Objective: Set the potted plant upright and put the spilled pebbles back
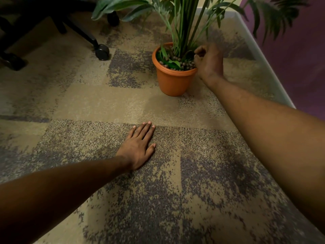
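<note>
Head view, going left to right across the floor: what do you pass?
Chair caster → left hand, flat on the carpet → orange pot, upright with pebbles inside → right hand, curled at the pot's rim → white baseboard.

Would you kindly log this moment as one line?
pot: upright | pebbles: in pot | right hand: curled at rim | left hand: flat on carpet

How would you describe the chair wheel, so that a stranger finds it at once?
Start from the orange plant pot standing upright on the patterned carpet. Look left of it, where a dark chair leg slants down. The black caster wheel sits at its end, the only small, round, shiny thing there.
</note>
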The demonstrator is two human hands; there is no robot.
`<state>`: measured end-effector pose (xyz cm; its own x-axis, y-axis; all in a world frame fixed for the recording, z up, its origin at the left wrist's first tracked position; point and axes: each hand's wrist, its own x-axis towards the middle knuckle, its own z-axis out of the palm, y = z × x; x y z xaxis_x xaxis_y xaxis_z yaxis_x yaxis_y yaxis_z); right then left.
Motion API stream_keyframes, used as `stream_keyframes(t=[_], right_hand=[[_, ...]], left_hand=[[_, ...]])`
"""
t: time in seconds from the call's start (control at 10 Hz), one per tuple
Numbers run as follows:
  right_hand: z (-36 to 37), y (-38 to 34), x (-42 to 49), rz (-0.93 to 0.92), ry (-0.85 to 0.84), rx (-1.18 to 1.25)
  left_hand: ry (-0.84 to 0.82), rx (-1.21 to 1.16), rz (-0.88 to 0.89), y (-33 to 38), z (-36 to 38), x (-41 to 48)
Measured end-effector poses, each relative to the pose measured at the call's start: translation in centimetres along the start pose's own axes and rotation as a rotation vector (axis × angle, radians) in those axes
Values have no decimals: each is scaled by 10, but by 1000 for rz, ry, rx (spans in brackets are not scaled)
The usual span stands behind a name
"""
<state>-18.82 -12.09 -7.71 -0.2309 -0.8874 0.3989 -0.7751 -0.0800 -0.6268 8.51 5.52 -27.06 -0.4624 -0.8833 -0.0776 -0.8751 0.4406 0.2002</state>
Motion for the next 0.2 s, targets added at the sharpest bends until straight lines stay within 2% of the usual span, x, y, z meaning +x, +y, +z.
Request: stream_keyframes(t=[0.2], right_hand=[[-6,-1,-44,-14,66,17]], left_hand=[[-113,10,30,-6,-10,8]])
